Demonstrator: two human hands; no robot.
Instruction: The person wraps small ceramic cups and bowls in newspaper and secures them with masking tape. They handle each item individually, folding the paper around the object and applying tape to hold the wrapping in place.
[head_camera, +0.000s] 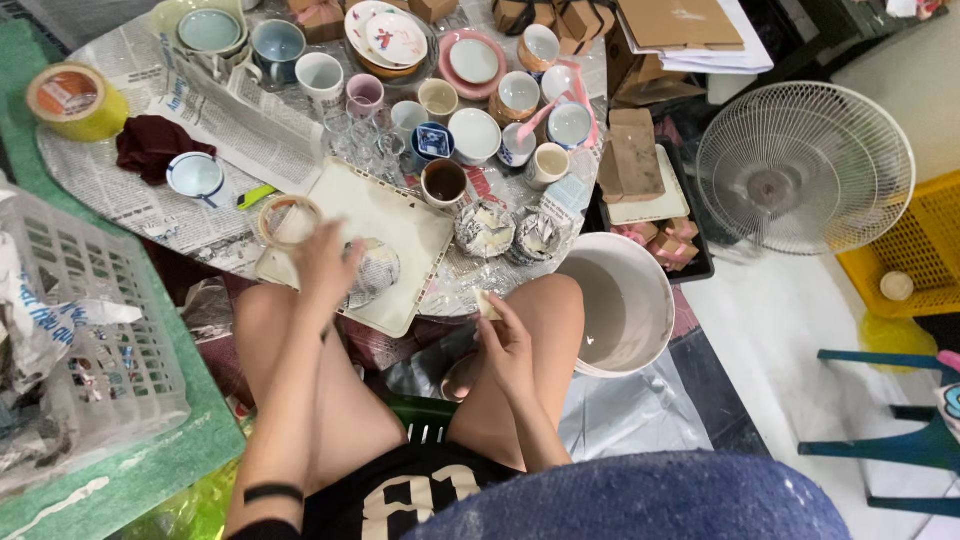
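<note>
Seated at low table over ceramics, hands well apart.

Left hand (325, 262) extended over cream tray (405, 225), fingers curled together and blurred, resting against round foil-wrapped piece (372, 272) on the tray; grip not determinable. Right hand (508, 345) lowered between the knees, fingers clamped on small pale sponge (488, 305), with brownish round item (460, 375) partly hidden beneath; kind not determinable. White bucket (625, 305) of grey liquid positioned just beside right knee. Two foil-wrapped bowls (510, 232) placed near tray's far edge, among many cups and saucers (470, 95) on newspaper. Tape roll (75, 100) at far left; white fan (805, 165) on floor at right.
</note>
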